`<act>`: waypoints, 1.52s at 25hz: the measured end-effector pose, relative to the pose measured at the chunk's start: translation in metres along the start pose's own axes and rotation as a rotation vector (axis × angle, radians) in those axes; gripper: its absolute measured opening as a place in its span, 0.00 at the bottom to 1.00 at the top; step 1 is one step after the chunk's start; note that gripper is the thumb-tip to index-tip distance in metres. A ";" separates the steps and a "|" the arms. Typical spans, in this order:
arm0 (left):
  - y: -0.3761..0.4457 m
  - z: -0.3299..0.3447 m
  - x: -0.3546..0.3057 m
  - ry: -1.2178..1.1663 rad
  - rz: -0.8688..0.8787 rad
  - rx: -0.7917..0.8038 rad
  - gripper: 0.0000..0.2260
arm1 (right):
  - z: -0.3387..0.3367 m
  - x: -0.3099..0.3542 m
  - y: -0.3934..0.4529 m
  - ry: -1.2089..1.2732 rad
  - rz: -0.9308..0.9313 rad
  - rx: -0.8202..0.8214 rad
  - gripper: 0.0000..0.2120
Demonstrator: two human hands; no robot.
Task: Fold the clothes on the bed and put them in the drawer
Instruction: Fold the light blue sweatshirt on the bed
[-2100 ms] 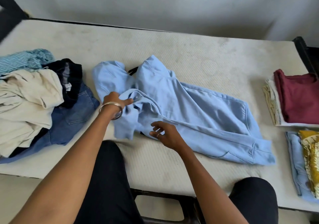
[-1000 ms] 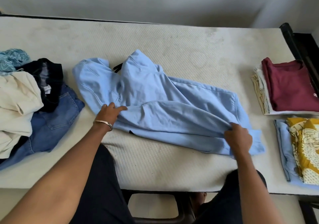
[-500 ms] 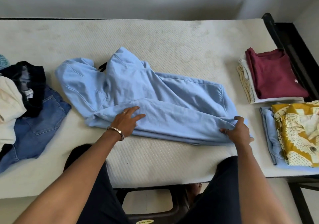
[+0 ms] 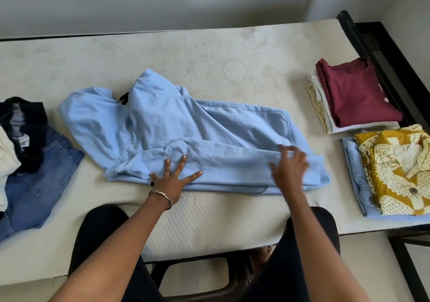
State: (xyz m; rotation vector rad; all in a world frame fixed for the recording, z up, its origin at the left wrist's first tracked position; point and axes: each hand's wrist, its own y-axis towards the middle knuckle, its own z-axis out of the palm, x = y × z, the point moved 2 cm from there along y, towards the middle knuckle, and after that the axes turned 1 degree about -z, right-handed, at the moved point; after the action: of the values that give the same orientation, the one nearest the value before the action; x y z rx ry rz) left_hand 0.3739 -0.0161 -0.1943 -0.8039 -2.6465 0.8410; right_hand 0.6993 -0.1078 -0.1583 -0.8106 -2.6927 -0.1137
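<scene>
A light blue hoodie (image 4: 176,129) lies across the middle of the white mattress (image 4: 209,57), hood to the left, one sleeve folded along its near edge. My left hand (image 4: 172,180) rests flat with spread fingers on the near edge of the hoodie, left of its middle. My right hand (image 4: 289,169) hovers blurred with fingers apart over the sleeve cuff at the hoodie's right end, holding nothing. Unfolded clothes lie at the left: blue jeans (image 4: 39,178), a dark garment (image 4: 25,125), a cream garment (image 4: 7,162).
Two folded stacks sit at the right: a maroon shirt (image 4: 356,92) on pale garments, and a yellow patterned shirt (image 4: 400,171) on a light blue one. A black bed frame (image 4: 384,52) borders the right side. My dark-trousered knees and a dark stool are below the mattress edge.
The sleeve has been laid along the hoodie's near edge. My right hand let go of the cuff and opened. My left hand slid right and spread flat.
</scene>
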 end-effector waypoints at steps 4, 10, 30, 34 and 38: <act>-0.001 0.006 -0.008 0.089 0.083 -0.248 0.37 | 0.070 0.053 -0.051 -0.185 -0.476 0.493 0.42; -0.009 -0.011 -0.007 0.022 0.226 -0.400 0.23 | 0.063 0.053 -0.067 -0.229 -0.590 0.302 0.26; 0.182 -0.120 0.035 -0.048 0.072 -0.241 0.63 | -0.011 -0.006 0.214 0.120 -0.071 0.226 0.06; 0.186 -0.130 0.034 -0.043 -0.073 -0.266 0.65 | -0.036 -0.037 0.228 -0.199 0.002 0.078 0.16; 0.210 -0.156 0.059 -0.195 -0.041 -0.237 0.45 | 0.007 -0.023 0.232 -0.419 0.055 0.083 0.12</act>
State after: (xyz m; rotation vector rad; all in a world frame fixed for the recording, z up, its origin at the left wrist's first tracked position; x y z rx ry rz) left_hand 0.4766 0.2320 -0.1899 -0.7520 -2.9663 0.6312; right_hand 0.8428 0.0758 -0.1762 -0.9725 -3.0316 0.2022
